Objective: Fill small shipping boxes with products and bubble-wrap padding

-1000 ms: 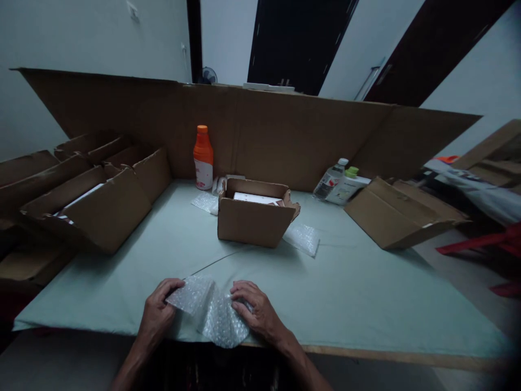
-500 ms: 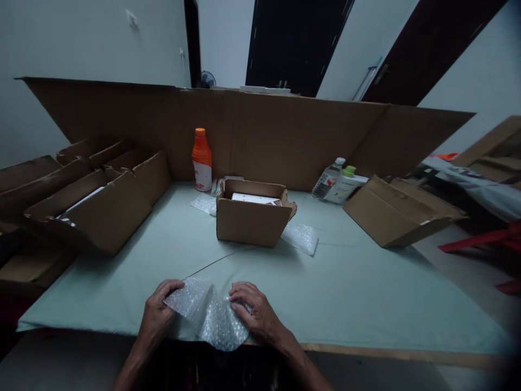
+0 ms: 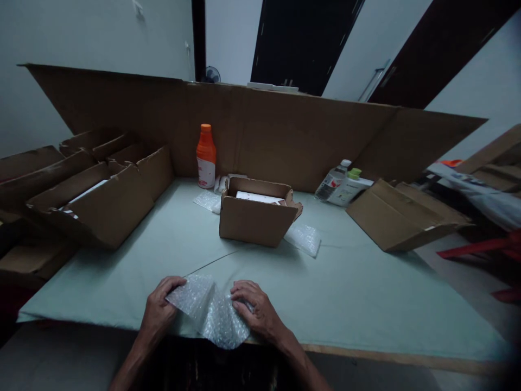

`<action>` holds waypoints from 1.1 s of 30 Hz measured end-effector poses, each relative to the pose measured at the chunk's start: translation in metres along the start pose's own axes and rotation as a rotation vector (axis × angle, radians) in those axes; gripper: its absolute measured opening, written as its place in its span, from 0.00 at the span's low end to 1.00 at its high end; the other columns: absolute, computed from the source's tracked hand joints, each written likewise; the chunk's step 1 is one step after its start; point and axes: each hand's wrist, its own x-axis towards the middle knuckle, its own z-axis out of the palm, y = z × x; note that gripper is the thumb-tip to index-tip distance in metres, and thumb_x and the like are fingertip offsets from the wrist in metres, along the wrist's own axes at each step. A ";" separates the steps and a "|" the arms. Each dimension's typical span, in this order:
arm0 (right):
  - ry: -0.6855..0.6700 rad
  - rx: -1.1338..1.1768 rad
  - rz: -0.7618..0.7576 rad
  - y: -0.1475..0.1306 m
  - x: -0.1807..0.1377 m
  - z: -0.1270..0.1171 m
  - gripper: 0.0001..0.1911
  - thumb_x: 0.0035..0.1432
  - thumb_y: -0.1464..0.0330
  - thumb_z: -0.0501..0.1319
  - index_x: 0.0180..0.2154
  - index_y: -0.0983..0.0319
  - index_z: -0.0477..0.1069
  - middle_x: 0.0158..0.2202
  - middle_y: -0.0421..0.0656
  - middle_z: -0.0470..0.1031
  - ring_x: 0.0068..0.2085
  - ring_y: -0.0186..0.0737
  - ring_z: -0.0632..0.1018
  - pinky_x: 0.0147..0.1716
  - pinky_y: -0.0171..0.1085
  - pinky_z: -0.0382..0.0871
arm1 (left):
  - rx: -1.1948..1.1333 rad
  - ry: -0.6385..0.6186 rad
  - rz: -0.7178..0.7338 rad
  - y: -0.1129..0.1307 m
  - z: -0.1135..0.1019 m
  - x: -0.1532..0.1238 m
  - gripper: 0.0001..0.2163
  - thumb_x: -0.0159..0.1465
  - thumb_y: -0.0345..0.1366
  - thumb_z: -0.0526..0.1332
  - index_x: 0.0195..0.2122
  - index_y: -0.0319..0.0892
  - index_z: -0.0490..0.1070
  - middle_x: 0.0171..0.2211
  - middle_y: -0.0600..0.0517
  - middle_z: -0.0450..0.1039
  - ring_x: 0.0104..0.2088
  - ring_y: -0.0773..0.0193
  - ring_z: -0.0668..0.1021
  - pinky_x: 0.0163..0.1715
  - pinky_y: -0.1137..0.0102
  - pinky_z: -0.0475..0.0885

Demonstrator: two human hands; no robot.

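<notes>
A crumpled sheet of clear bubble wrap (image 3: 220,317) lies across the table's front edge, part of it hanging over. My left hand (image 3: 160,304) grips its left corner between thumb and fingers. At the other end, my right hand (image 3: 254,309) is closed on the wrap with curled fingers. Beyond both hands stands an open cardboard box (image 3: 252,221) with white items (image 3: 260,198) inside. Flat bubble wrap pieces lie on either side of that box, one at its right (image 3: 305,239) and one at its left (image 3: 208,201).
An orange bottle (image 3: 206,155) stands by the cardboard screen (image 3: 285,130). A clear bottle (image 3: 334,180) and a white green-capped container (image 3: 350,190) lean at the back right, beside a tilted cardboard box (image 3: 391,217). Several open cardboard boxes (image 3: 114,206) line the left side of the pale green tablecloth (image 3: 366,288).
The camera view has shifted slightly, so the background sits a little further right. Both hands keep their grip on the bubble wrap, almost unmoved.
</notes>
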 end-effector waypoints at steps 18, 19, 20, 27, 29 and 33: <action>-0.009 0.015 0.058 0.003 0.001 -0.003 0.05 0.62 0.70 0.61 0.37 0.57 0.76 0.43 0.45 0.80 0.50 0.45 0.77 0.53 0.46 0.68 | -0.037 0.002 0.005 -0.001 0.000 -0.001 0.15 0.49 0.31 0.55 0.34 0.42 0.79 0.35 0.49 0.79 0.39 0.56 0.80 0.42 0.64 0.76; -0.008 0.017 0.060 0.002 0.001 -0.003 0.05 0.62 0.70 0.61 0.37 0.57 0.76 0.42 0.45 0.80 0.50 0.45 0.77 0.53 0.45 0.68 | -0.038 0.000 0.011 -0.002 0.000 -0.001 0.15 0.49 0.31 0.55 0.34 0.42 0.79 0.35 0.49 0.79 0.39 0.56 0.80 0.42 0.64 0.76; -0.007 0.020 0.059 0.002 0.001 -0.003 0.05 0.62 0.70 0.61 0.37 0.57 0.76 0.42 0.45 0.80 0.49 0.45 0.78 0.53 0.45 0.68 | -0.039 -0.001 0.015 -0.003 0.000 -0.001 0.15 0.48 0.31 0.55 0.34 0.42 0.79 0.35 0.49 0.79 0.39 0.56 0.80 0.42 0.64 0.76; -0.010 0.028 0.055 0.001 0.001 -0.003 0.05 0.62 0.70 0.61 0.37 0.58 0.76 0.43 0.45 0.80 0.50 0.44 0.77 0.54 0.47 0.68 | -0.023 -0.011 0.019 -0.009 0.000 -0.002 0.16 0.48 0.31 0.55 0.35 0.42 0.79 0.36 0.48 0.79 0.40 0.56 0.80 0.44 0.64 0.76; -0.007 0.030 0.057 0.001 0.001 -0.002 0.05 0.62 0.70 0.61 0.37 0.58 0.76 0.43 0.45 0.80 0.50 0.44 0.77 0.54 0.47 0.67 | -0.020 -0.006 0.023 -0.008 0.000 -0.002 0.16 0.48 0.31 0.55 0.35 0.42 0.79 0.36 0.48 0.80 0.39 0.56 0.80 0.44 0.64 0.76; -0.012 0.046 0.080 0.001 0.001 -0.002 0.05 0.63 0.68 0.61 0.37 0.58 0.76 0.43 0.46 0.80 0.49 0.45 0.77 0.54 0.47 0.67 | -0.012 0.007 0.019 -0.006 0.000 -0.001 0.16 0.48 0.31 0.55 0.34 0.43 0.79 0.35 0.49 0.80 0.38 0.56 0.81 0.43 0.64 0.77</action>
